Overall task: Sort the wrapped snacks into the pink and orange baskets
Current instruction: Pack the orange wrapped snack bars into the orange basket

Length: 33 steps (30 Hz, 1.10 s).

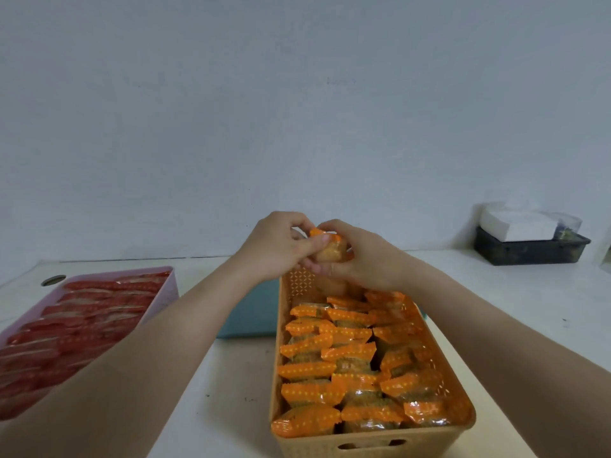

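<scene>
Fingers (322, 239) on both hands are curled round one wrapped snack (330, 251), so nothing's spread wide. It's up in the air over the far end of the orange basket. From what I can see on my feed it has a bright orange crimped edge with little yellow dots along the top, and clear film below showing a golden-tan cake.

Going left to right: the pink basket (169, 292) sits at the left of the white counter (231, 391), packed with rows of red-wrapped snacks (82, 319). Its near end runs out of the picture and my left forearm covers a corner. They're blurry, so I can't read any print on them. Just beyond its far left corner there's a small round hole (53, 280) in the counter.

The left hand (274, 249) pinches the snack from the left, thumb across the orange edge. Behind that forearm is a teal thing (254, 312), mostly hidden, and I can't tell what it is.

The right hand (367, 264) cups the snack from the right and underneath, so its lower half is covered.

The orange basket (276, 358) stands right of centre, full of orange-wrapped snacks (347, 358) standing in rows with the same dotted edges. The far end under my hands is hard to make out.

Far right, against the wall, a dark tray (529, 251) holds a white stack (519, 223), too small to identify.
</scene>
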Tool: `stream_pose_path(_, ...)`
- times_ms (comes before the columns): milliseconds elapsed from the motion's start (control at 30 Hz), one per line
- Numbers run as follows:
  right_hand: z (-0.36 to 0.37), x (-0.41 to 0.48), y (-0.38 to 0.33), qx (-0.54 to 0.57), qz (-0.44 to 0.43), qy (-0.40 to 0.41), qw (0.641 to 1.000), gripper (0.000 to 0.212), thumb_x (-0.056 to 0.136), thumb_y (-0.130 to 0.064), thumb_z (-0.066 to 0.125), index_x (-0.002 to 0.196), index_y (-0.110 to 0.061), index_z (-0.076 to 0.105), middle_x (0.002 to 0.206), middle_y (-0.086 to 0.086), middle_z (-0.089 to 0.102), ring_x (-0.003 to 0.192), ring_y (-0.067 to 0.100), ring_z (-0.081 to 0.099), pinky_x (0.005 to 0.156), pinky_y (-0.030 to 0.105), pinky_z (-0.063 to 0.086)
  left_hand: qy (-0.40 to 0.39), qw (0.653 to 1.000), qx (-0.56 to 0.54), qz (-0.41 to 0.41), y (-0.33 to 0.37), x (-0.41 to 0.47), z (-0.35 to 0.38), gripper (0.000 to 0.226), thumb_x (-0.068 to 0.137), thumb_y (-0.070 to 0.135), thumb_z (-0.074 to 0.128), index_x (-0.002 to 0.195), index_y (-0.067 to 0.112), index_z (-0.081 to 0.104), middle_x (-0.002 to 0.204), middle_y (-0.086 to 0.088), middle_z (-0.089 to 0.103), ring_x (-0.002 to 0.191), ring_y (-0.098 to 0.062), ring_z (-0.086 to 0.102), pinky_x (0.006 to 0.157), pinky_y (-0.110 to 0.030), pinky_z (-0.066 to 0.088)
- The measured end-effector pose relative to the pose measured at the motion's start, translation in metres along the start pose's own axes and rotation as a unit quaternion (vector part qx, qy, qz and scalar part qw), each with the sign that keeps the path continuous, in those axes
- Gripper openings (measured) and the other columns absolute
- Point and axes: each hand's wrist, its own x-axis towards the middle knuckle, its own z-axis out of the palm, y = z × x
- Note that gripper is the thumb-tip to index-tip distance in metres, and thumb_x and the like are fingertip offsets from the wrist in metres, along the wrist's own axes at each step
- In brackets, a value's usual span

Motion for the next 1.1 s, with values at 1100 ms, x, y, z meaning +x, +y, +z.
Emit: stream_pose_path(1100, -0.014, -0.01, 0.012, -0.007, 0.116, 0.095, 0.989, 0.065, 0.072, -0.037, 0.081, 0.128, -0.025, 0.049, 0.105, -0.002, 0.06, 0.097, 0.018, 0.058, 0.083, 0.034, 0.049, -0.18, 0.877, 0.438, 0.082, 0.018, 0.008, -0.003, 0.04, 0.084, 0.057, 0.059, 0.078, 0.018, 0.063, 0.07, 0.003, 0.061, 0.071, -0.017, 0.059, 0.066, -0.034, 0.047)
